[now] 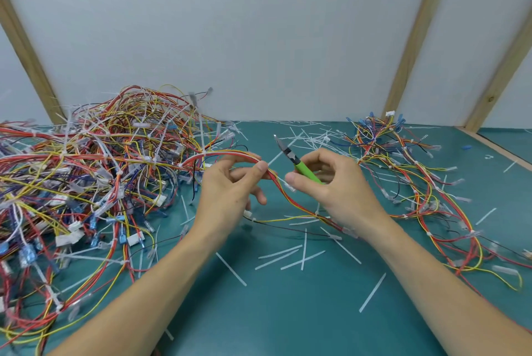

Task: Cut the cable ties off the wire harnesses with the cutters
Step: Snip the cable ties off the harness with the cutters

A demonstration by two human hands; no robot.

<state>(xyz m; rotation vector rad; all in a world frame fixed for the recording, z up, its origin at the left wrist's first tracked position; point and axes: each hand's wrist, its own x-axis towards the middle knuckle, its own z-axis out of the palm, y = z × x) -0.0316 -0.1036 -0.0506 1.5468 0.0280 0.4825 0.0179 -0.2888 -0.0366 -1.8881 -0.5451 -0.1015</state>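
A big tangled pile (86, 171) of harnesses, bristling with white ties, lay to the left of the left hand (230, 191), which suggested most of the work was left. A smaller heap (417, 183) lay beyond the right hand (331, 186); whether its ties were all cut could not be told, since a few white bits showed on it. Cut tie strips (288, 258) were scattered over the mat (288, 312) below and behind both hands, so a fair share seemed done. Between the hands ran one harness (247, 155), pinched by the left thumb and fingers. The right hand was curled round the green cutters (305, 170), blades pointing up and away from the wires, while its thumb and forefinger pinched a white tie (289, 186) on that harness. That tie seemed next to go.
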